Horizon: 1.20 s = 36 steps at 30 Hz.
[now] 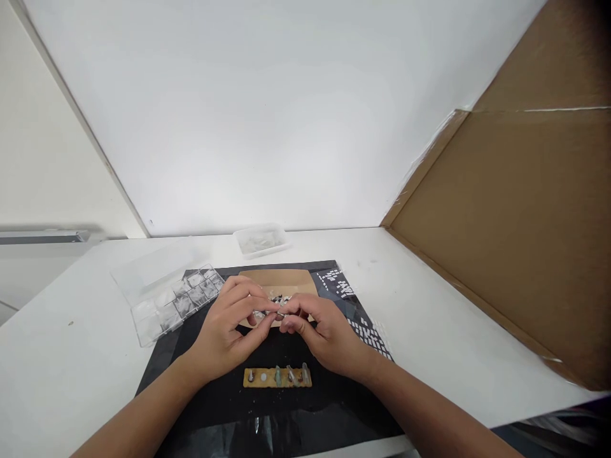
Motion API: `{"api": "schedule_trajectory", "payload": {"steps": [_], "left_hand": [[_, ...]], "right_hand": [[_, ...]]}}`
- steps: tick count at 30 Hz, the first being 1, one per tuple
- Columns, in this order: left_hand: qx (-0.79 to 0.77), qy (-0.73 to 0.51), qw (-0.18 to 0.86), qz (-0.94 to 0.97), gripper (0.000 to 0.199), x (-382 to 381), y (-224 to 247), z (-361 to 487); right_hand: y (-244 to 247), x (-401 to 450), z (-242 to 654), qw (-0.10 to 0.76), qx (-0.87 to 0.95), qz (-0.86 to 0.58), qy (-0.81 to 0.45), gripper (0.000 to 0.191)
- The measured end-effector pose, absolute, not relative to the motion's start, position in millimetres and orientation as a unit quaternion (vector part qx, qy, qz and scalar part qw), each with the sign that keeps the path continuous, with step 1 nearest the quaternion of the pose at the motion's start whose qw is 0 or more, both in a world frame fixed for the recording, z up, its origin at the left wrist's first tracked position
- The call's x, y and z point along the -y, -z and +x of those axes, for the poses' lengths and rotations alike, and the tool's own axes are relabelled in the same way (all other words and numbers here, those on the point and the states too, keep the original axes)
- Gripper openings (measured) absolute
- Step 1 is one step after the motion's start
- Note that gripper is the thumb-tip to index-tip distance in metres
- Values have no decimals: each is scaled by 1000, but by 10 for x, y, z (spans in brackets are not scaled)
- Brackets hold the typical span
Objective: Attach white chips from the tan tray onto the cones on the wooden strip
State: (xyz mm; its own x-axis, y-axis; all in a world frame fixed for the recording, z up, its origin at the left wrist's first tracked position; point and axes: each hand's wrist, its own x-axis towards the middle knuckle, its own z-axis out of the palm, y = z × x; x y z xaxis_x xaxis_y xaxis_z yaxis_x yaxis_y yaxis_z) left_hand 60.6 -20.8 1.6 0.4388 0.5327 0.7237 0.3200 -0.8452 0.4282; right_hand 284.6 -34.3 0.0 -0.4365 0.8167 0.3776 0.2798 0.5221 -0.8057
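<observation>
My left hand (233,324) and my right hand (322,331) meet fingertip to fingertip, both pinched. Something small and pale sits where they meet, too tiny to make out. Right behind the fingers lies a shallow brown tray (274,277) with small white and dark pieces in it, partly covered by my hands. Closer to me, a narrow yellow-brown strip (270,380) rests on the black mat (229,413). Along it stand several crystal-like stones (278,375), clear, greenish and dark, and a white round spot (263,376) shows between two of them.
At the left lies a clear compartment box (176,302) with small bags in it, its lid open. A translucent tub (261,240) stands at the back. Rows of small white pieces (370,337) line the mat's right side. A cardboard panel (510,235) borders the table's right.
</observation>
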Motion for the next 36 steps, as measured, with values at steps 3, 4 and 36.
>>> {"api": "schedule_trajectory", "payload": {"steps": [3,4,36], "left_hand": [[-265,-446,133,844,23,207,-19,590],[-270,-438,141,846,22,208,-19,583],[-249,-448,184,839,28,230,-34,577]], "right_hand": [[-6,339,2842,398,776,-353,-338,18],[-6,339,2840,399,775,-353,-339,18],[-5,402,2813,416,690,-339,-486,36]]}}
